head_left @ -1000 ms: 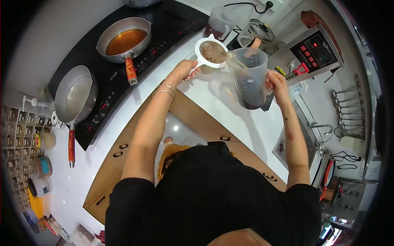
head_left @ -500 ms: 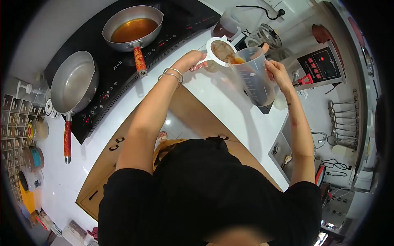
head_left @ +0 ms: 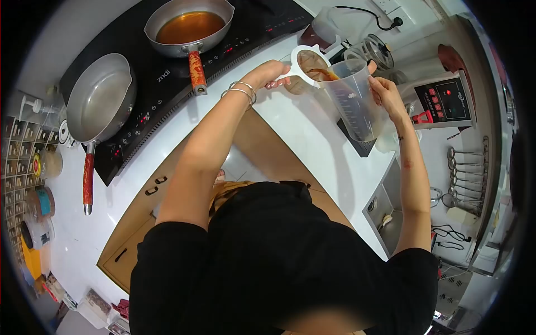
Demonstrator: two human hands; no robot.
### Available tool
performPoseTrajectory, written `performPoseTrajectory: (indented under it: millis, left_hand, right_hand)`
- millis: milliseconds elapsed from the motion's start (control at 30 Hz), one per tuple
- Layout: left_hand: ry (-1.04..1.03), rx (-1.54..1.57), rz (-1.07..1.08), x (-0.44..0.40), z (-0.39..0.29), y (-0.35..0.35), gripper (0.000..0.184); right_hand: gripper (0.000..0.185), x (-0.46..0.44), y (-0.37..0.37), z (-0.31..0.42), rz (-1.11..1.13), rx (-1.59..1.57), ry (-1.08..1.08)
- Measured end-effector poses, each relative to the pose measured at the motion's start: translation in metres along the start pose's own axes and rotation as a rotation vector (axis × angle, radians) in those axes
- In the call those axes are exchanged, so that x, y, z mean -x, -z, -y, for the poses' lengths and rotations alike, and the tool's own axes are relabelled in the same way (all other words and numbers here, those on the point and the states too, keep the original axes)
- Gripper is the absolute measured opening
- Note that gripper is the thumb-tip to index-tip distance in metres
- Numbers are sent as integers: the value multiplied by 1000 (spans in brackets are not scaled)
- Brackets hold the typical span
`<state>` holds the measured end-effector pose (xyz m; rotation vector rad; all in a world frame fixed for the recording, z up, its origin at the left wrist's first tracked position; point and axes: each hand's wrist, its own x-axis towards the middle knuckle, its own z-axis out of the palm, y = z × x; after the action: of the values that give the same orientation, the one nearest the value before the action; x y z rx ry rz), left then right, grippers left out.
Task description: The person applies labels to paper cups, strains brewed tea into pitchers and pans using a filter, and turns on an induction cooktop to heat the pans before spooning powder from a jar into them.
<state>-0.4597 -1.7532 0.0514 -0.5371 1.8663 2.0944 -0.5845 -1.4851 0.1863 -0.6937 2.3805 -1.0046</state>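
My left hand [head_left: 271, 75] is closed around the handle of a white-rimmed strainer [head_left: 304, 51], held level above the white counter. Wrapped round the handle of a clear measuring jug [head_left: 354, 103], my right hand [head_left: 385, 97] keeps it tipped to the left. The jug's mouth is at the strainer's edge, and brown liquid [head_left: 322, 74] runs from it onto the mesh. Something brownish [head_left: 296, 85] shows below the strainer; I cannot make out what vessel it is. A black flat device [head_left: 362, 146] lies beneath the jug.
On the black cooktop [head_left: 139, 106] stand a saucepan [head_left: 178, 51] of amber liquid and an empty pan [head_left: 100, 97]. Behind the strainer is a jug of dark liquid [head_left: 312, 36]. A machine with a control panel [head_left: 444, 100], a sink [head_left: 391, 223] and hanging measuring spoons [head_left: 466, 174] are on the right.
The measuring jug is tipped further, and the brown stream now reaches well onto the strainer mesh. The whole view has shifted slightly. Both hands keep their holds.
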Motion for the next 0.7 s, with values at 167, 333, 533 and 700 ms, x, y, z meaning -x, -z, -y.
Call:
performPoseTrajectory:
  millis: [167,333,533,700]
  left_hand:
    - [-15,-13,-13,0,-1,-1,34]
    - [-8,-29,-10,-4,-1,-1,33]
    - [-21,-27,-42,-7,0,-4,34]
    - [-25,-53,5,-7,-1,-2,36]
  right_hand:
    - [35,-1,0,0,9,0,-7]
    - [35,-5,1,0,7,36,-21]
    - [35,-5,1,3,-12,81,-15]
    - [35,-6,2,4,-1,58,-27]
